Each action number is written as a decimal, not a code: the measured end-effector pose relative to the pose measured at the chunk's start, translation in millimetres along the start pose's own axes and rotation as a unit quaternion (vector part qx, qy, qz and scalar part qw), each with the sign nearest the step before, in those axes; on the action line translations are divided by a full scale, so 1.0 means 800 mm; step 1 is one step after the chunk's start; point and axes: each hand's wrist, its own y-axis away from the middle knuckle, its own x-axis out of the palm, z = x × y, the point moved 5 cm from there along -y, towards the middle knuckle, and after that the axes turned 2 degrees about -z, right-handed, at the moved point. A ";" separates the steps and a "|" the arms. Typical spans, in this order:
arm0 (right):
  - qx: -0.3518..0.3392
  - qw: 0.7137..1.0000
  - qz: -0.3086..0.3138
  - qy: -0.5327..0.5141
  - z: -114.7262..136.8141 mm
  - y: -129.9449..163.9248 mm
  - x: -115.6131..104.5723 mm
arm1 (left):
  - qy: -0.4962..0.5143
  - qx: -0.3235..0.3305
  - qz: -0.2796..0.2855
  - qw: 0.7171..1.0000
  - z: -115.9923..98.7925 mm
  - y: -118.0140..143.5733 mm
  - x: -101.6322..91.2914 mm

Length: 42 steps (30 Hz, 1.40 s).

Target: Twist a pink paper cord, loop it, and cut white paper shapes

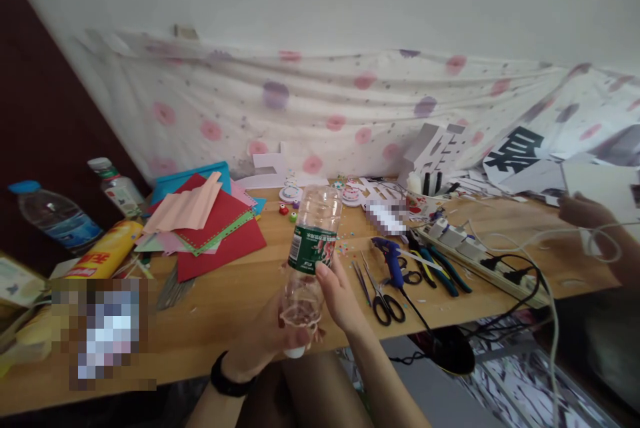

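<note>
Clear, empty plastic bottle with a green label, held upside down over the near edge of the long wooden table. Long axis close to upright, tipped a little so the base leans up and to the right, away from the person; white cap at the bottom end, pointing down toward the lap.

Left hand, black band on its wrist, curled around the neck end just above the cap, fingers closed on the plastic. Right hand pressed against the bottle's right side below the label, thumb lying up along the label edge, fingers wrapped partly behind; closed on it, though how tightly cannot be told.

Left of the bottle, flat on the table: stack of red, pink and teal paper sheets. Further left of the bottle: yellow cylindrical can on its side, then two more clear water bottles near the dark wall.

Right of the bottle: black-handled scissors, blue glue gun, white power strip with plugs. Far right of the bottle: another person's hand at the table edge, near white sheets.

Behind the bottle: white cloth with pink and purple dots draped along the wall.
</note>
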 end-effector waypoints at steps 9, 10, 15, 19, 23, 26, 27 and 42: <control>0.006 0.999 0.025 0.020 -0.005 0.009 0.011 | -0.097 -0.001 -0.001 0.995 -0.018 0.009 -0.004; 0.009 0.999 0.036 0.009 -0.006 0.008 0.013 | -0.100 -0.011 0.018 0.995 -0.019 0.010 -0.004; 0.009 0.998 0.042 -0.051 -0.008 0.000 0.014 | -0.060 -0.033 0.029 0.997 -0.019 0.007 -0.002; 0.027 0.999 0.009 -0.040 -0.014 0.002 0.008 | -0.039 -0.010 0.000 0.999 -0.014 0.003 0.001; 0.078 0.996 -0.021 -0.033 -0.021 0.009 0.002 | -0.045 0.001 -0.020 0.999 -0.009 0.004 -0.001; 0.116 0.992 -0.019 -0.050 -0.026 0.008 0.003 | -0.060 0.002 -0.021 0.998 -0.010 0.007 0.000; 0.118 0.991 -0.021 -0.054 -0.027 0.006 0.003 | -0.062 0.004 -0.025 0.998 -0.012 0.008 0.000; 0.132 0.989 0.026 -0.055 -0.042 0.016 0.009 | -0.080 0.014 -0.025 0.996 -0.016 0.007 -0.006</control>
